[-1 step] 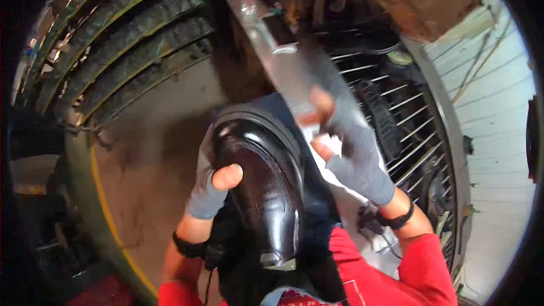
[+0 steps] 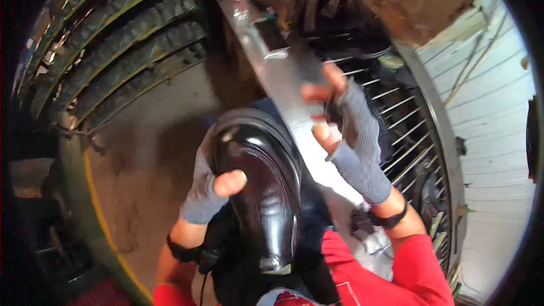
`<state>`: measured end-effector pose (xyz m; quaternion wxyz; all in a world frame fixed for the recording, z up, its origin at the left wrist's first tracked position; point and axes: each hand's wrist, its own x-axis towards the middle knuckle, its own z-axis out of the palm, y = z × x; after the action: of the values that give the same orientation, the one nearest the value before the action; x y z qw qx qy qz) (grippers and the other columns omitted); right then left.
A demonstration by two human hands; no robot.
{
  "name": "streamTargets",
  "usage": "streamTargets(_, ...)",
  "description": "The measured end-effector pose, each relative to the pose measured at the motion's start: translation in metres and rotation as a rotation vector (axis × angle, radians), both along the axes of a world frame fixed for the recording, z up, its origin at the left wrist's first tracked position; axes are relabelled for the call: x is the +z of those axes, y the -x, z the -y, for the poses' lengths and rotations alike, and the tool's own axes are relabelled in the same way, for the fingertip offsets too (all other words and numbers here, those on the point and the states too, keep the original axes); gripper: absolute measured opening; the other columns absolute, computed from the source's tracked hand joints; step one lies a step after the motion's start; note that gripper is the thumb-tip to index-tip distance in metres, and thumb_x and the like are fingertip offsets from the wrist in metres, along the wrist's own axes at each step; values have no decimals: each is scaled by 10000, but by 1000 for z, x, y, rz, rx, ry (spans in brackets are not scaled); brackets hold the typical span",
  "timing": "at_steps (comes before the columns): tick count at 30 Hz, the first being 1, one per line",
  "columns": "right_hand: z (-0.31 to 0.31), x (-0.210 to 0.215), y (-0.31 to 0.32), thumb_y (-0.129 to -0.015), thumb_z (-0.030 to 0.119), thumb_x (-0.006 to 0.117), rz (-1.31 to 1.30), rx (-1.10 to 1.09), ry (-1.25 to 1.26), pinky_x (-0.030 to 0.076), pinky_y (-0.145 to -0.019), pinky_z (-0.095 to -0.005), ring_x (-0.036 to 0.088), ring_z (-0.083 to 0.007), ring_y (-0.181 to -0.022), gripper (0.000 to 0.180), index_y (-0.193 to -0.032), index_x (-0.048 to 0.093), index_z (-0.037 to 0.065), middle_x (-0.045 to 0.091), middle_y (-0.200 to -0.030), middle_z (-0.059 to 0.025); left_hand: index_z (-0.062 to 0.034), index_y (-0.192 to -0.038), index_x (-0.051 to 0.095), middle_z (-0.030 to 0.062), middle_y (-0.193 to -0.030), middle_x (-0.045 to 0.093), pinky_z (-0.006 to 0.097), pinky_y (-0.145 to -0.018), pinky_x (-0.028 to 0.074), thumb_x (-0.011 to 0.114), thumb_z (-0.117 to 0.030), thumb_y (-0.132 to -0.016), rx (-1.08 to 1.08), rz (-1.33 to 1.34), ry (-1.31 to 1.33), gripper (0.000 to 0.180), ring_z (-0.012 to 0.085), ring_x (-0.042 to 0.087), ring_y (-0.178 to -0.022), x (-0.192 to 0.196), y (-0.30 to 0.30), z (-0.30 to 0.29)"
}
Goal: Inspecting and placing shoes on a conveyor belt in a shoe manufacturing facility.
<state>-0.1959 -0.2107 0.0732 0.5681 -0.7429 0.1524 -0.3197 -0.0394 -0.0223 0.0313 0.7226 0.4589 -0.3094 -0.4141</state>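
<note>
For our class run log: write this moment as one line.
left hand: holds glossy black shoe | right hand: raised beside shoe, apparently empty | behind: stacked tyres, wire rack

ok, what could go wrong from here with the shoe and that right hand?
1. The left hand holds the glossy black shoe from one side, thumb on top; on so slick a surface that grip might slip.
2. The right hand is raised beside the metal bar, close to the wire spokes; its bare fingertips could catch there.
3. The fingerless gloves leave the fingertips exposed.
</note>
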Motion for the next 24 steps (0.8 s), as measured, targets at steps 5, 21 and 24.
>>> streamTargets(5,5,16,-16,-814,247,806,-13,365,462,476,-1067,-461,619,-361,-1212,538,-1278,678,5,663,-1301,-183,3,-1494,451,144,-1368,636,382,-1118,458,873,-455,-766,-75,305,-113,958,263,605,-1309,15,24,23)
streamTargets(21,-40,-45,59,-699,481,945,-391,323,-651,450,-1135,-357,597,-211,-1313,1145,-1590,421,-12,596,-1473,-122,93,-1503,358,294,-1170,714,465,-893,594,898,-502,-784,658,555,-256,1078,440,739,-1063,22,28,5)
streamTargets(24,-8,-53,82,-719,471,894,-516,372,-718,486,-1123,-370,650,-229,-1258,986,-1489,545,-36,672,-1384,-137,-34,-1585,313,243,-1306,664,442,-986,558,910,-349,-783,376,654,-579,1048,403,696,-1184,18,52,-12)
